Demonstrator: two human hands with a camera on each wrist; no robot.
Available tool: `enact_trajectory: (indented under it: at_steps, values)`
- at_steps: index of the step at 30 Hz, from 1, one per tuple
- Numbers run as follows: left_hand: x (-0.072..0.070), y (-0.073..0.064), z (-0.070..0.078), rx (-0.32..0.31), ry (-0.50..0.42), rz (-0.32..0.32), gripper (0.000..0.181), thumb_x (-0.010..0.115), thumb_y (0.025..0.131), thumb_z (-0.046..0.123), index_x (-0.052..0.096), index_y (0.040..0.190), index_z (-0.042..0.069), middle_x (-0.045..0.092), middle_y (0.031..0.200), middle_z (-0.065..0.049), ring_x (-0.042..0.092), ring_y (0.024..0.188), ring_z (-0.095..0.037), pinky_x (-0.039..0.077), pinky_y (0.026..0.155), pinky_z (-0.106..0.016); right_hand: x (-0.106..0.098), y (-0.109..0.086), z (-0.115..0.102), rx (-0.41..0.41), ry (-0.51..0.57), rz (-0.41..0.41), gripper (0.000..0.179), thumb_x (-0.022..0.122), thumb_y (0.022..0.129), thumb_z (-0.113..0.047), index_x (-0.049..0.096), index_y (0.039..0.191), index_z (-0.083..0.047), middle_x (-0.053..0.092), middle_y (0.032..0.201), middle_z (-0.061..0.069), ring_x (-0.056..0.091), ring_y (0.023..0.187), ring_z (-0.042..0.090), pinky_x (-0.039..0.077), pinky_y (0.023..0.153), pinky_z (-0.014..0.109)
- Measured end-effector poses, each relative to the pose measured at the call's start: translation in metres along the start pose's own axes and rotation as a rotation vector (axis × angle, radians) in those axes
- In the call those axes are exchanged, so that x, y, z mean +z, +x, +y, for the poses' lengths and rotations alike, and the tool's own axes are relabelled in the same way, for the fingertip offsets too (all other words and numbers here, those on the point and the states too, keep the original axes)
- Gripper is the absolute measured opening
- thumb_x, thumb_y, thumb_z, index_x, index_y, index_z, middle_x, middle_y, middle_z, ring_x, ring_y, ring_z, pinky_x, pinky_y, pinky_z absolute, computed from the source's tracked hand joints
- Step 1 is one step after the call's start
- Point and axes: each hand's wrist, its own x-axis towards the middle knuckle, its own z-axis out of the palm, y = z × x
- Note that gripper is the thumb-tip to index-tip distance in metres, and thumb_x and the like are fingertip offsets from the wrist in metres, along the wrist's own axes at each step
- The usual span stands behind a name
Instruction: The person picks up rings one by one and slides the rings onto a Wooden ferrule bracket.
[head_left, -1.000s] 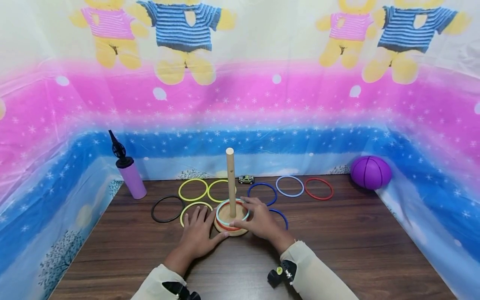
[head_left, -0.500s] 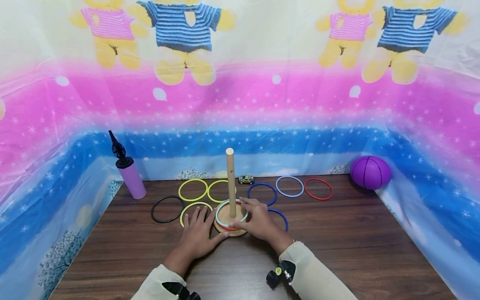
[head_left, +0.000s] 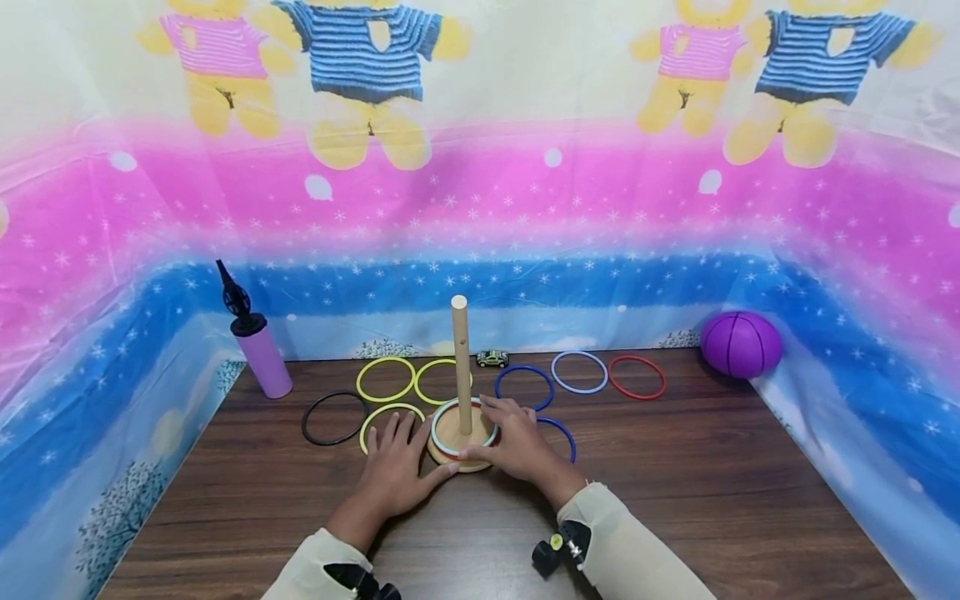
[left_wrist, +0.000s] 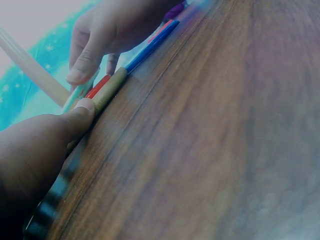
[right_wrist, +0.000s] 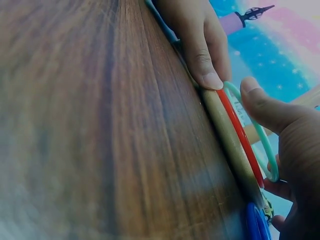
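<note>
A wooden peg (head_left: 462, 358) stands upright on its round wooden base (head_left: 465, 467) at mid-table. Around its foot lies a red ring (right_wrist: 240, 130), flat on the base. Just above that one, tilted, is a mint-green ring (right_wrist: 268, 145), which my right hand (head_left: 521, 442) holds at its right side between thumb and fingers. My left hand (head_left: 393, 471) rests at the base's left side with its fingers fairly straight. Its thumb (left_wrist: 82, 112) touches the front edge of the base. The left fingertips partly cover a yellow ring (head_left: 393, 407) on the table.
Left of the peg lie two more yellow rings (head_left: 386, 358) and a black ring (head_left: 303, 421). Rightward are two dark blue rings (head_left: 525, 367), a light blue ring (head_left: 580, 352) and another red ring (head_left: 637, 357). A toy car (head_left: 492, 359), purple pump (head_left: 264, 362) and purple ball (head_left: 742, 344) stand behind.
The mint-green ring has shifted slightly left and now covers more of the red ring below it. Both hands stay almost where they were.
</note>
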Motion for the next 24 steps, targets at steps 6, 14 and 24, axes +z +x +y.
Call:
enact_trajectory:
  at_steps: [6, 14, 24]
  values:
    - [0.001, 0.001, -0.001, -0.006, 0.003, -0.012, 0.094, 0.059, 0.099, 0.079, 0.041, 0.17, 0.021, 0.039, 0.173, -0.023, 0.029, 0.164, -0.052, 0.021, 0.127, -0.081, 0.001, 0.0, 0.001, 0.026, 0.014, -0.018, 0.094, 0.094, 0.085, -0.05, 0.058, 0.158, -0.004, 0.054, 0.167, 0.015, 0.049, 0.154, 0.038, 0.035, 0.115, 0.065]
    - [0.002, 0.0, -0.001, -0.002, -0.001, -0.001, 0.094, 0.06, 0.098, 0.079, 0.042, 0.17, 0.02, 0.04, 0.172, -0.023, 0.03, 0.163, -0.052, 0.022, 0.127, -0.081, -0.002, -0.001, 0.006, 0.031, 0.019, -0.013, 0.098, 0.098, 0.081, -0.049, 0.057, 0.158, -0.003, 0.054, 0.166, 0.015, 0.047, 0.155, 0.039, 0.033, 0.114, 0.068]
    - [0.0, -0.002, -0.001, 0.002, -0.015, 0.001, 0.092, 0.061, 0.099, 0.076, 0.044, 0.168, 0.018, 0.041, 0.171, -0.024, 0.032, 0.162, -0.053, 0.022, 0.126, -0.081, -0.007, -0.003, 0.012, 0.03, 0.007, -0.033, 0.099, 0.102, 0.077, -0.043, 0.058, 0.158, -0.006, 0.06, 0.161, 0.016, 0.049, 0.15, 0.038, 0.03, 0.111, 0.065]
